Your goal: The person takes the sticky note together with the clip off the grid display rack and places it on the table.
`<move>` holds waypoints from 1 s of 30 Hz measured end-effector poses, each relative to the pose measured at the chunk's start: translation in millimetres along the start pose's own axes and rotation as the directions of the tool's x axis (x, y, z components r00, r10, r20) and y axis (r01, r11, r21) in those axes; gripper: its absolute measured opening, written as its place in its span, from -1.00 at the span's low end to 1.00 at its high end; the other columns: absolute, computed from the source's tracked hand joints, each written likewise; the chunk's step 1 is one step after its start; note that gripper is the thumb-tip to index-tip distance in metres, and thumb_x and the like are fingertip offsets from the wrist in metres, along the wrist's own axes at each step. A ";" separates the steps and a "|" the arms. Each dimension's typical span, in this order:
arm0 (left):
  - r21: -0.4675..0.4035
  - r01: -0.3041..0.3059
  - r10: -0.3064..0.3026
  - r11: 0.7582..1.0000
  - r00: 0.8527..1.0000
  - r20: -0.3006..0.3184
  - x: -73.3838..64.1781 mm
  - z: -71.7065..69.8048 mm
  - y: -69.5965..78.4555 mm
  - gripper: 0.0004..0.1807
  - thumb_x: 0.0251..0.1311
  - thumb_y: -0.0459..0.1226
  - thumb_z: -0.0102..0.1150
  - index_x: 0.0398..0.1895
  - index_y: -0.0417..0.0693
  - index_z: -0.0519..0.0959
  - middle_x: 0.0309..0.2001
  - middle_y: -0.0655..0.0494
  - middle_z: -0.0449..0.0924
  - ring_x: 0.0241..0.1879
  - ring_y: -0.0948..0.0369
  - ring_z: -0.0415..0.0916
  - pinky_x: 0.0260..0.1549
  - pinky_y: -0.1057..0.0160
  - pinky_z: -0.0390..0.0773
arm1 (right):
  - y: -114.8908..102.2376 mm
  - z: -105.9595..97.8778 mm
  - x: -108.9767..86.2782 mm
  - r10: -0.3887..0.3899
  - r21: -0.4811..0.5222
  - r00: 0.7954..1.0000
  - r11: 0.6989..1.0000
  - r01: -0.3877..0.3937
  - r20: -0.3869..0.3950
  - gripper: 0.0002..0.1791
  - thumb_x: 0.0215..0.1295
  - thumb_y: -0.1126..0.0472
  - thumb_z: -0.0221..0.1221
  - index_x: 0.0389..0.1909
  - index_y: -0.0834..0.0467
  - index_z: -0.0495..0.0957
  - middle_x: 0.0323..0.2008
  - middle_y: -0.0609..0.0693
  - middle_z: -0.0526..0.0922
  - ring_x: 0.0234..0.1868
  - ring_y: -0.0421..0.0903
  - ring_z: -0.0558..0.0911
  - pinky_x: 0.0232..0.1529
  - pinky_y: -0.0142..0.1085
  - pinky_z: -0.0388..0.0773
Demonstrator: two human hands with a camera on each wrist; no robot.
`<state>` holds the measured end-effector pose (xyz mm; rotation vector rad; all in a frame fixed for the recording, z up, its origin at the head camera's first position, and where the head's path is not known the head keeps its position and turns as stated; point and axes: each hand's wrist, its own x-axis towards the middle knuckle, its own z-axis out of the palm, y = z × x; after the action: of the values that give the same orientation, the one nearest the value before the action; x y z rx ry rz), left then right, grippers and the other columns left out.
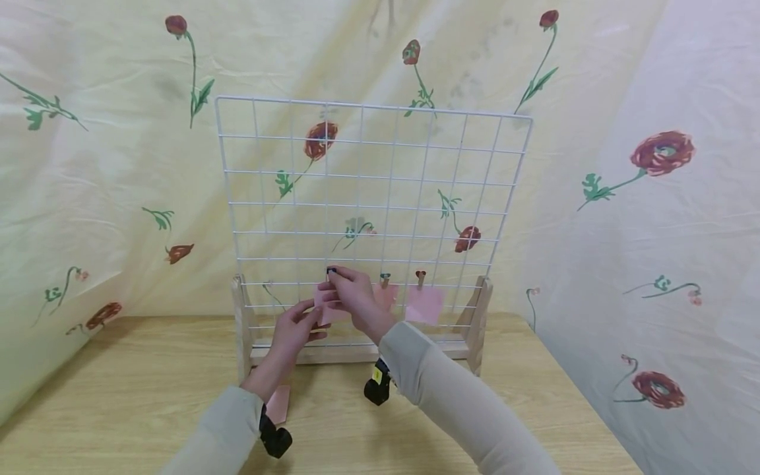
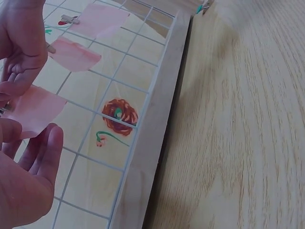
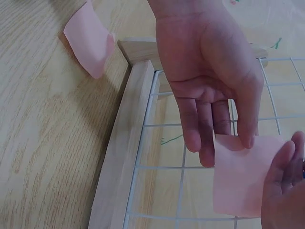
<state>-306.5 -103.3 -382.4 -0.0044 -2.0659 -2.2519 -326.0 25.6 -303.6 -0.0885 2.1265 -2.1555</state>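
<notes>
A square pink paper (image 1: 332, 315) lies against the white wire grid (image 1: 368, 175), partly covered by both hands. My left hand (image 1: 295, 328) pinches the paper's edge, thumb on the front and fingers behind, as the right wrist view shows. My right hand (image 1: 359, 303) is at the upper part of the same paper. It pinches a small clip with a dark top (image 1: 331, 270), mostly hidden by the fingers. To the right, a salmon paper (image 1: 386, 297) and another pink paper (image 1: 424, 303) hang from the grid by small wooden clips (image 1: 421, 278).
A wooden stand (image 1: 479, 323) holds the grid upright on the wood-grain table (image 1: 534, 409). Another pink paper (image 1: 278, 406) lies on the table by my left forearm. A small clip with green (image 2: 205, 7) lies near the stand's base. A flowered cloth (image 1: 594, 251) hangs behind.
</notes>
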 end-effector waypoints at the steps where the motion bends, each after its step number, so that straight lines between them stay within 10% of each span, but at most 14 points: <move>1: -0.004 0.004 -0.004 1.000 1.000 -0.004 0.2 0.4 0.2 -0.62 0.40 -0.26 0.03 0.24 -0.16 0.44 0.04 -0.23 0.57 -0.19 0.13 0.66 -0.19 0.20 0.68 | 0.4 0.6 -0.3 -0.011 0.006 1.000 1.000 0.011 -0.016 -0.61 0.45 0.18 0.05 0.25 0.12 0.46 -0.26 0.07 0.71 -0.41 -0.15 0.66 -0.26 -0.32 0.68; 30: 0.019 -0.006 0.007 1.000 0.999 -0.040 -0.9 2.4 5.9 -0.65 0.37 -0.30 0.06 0.17 -0.23 0.49 -0.05 -0.25 0.63 -0.30 0.13 0.69 -0.30 0.24 0.70 | 1.8 5.0 0.1 -0.059 0.142 0.995 0.987 0.070 -0.078 -0.66 0.40 0.30 0.09 0.14 0.28 0.53 -0.39 0.05 0.69 -0.50 -0.23 0.61 -0.33 -0.40 0.67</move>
<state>-305.4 -101.4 -376.4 0.0347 -2.0639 -2.2107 -325.4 20.7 -305.3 -0.0668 2.0238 -2.3777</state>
